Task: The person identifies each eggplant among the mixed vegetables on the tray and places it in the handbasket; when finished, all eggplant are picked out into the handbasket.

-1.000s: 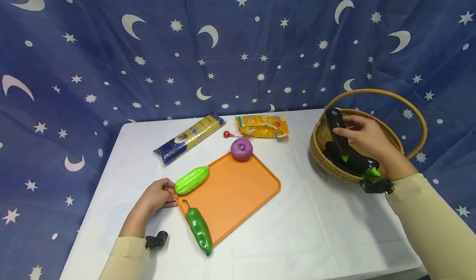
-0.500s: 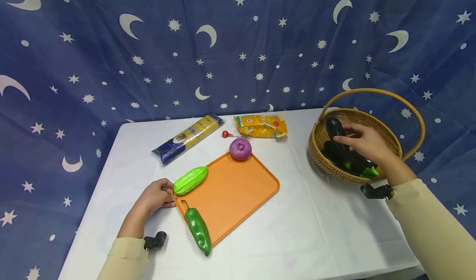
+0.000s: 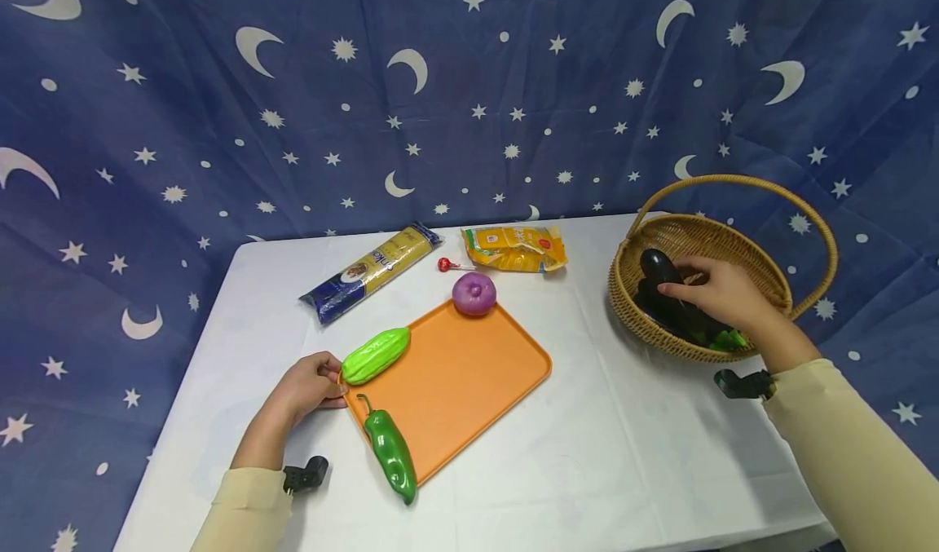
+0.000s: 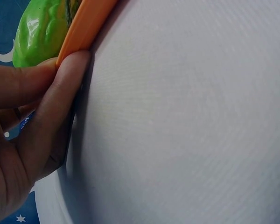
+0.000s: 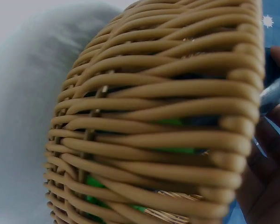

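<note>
My left hand (image 3: 306, 385) pinches the near-left corner of an orange tray (image 3: 469, 373) between thumb and finger; the left wrist view shows the tray's edge (image 4: 86, 30) in that pinch. Beside those fingers a light green bitter melon (image 3: 376, 356) lies on the tray. A dark green pepper (image 3: 390, 450) lies across its left edge. At the right, my right hand (image 3: 715, 291) holds a dark eggplant (image 3: 658, 267) inside a wicker basket (image 3: 623, 311), over other eggplants partly hidden by it and the hand. In the right wrist view the basket wall (image 5: 154, 107) hides most of the contents.
A purple onion (image 3: 474, 293) sits at the tray's far corner. Behind it are a pasta packet (image 3: 374, 273), a red lollipop (image 3: 444, 264) and a yellow-orange bag (image 3: 515, 249). The basket's tall handle (image 3: 778, 183) arches up. A starry blue curtain (image 3: 469, 152) hangs behind the white table (image 3: 557, 462).
My right hand has lowered the eggplant deeper into the basket, onto or close to the others. The left hand and the tray stay in place.
</note>
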`<state>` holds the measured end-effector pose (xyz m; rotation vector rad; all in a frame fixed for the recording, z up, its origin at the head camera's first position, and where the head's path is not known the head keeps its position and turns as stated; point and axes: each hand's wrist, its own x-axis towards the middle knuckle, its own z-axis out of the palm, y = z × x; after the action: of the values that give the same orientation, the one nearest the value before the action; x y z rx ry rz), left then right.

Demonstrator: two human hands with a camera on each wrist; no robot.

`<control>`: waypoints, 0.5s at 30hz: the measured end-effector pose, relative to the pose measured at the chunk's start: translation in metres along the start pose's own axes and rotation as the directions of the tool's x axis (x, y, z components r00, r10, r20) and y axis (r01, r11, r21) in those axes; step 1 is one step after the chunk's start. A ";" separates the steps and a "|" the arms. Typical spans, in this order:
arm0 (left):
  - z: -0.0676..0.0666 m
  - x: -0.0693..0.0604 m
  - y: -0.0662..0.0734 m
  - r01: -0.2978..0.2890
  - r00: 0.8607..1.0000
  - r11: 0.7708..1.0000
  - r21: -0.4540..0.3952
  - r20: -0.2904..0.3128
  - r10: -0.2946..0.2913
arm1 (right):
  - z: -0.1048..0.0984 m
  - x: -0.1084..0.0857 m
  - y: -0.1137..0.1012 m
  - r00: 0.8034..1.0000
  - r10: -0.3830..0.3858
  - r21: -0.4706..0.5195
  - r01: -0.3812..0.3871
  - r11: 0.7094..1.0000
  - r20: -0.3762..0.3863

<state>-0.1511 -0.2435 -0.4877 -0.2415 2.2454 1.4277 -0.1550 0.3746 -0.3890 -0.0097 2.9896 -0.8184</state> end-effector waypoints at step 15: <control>0.000 0.000 0.000 -0.008 1.000 1.000 0.015 -0.004 0.008 | 0.014 0.005 0.002 0.996 -0.046 -0.251 0.065 0.966 0.080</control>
<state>-0.1508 -0.2434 -0.4873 -0.2309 2.2616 1.4145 -0.1596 0.3692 -0.4026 -0.1301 3.0119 -0.4238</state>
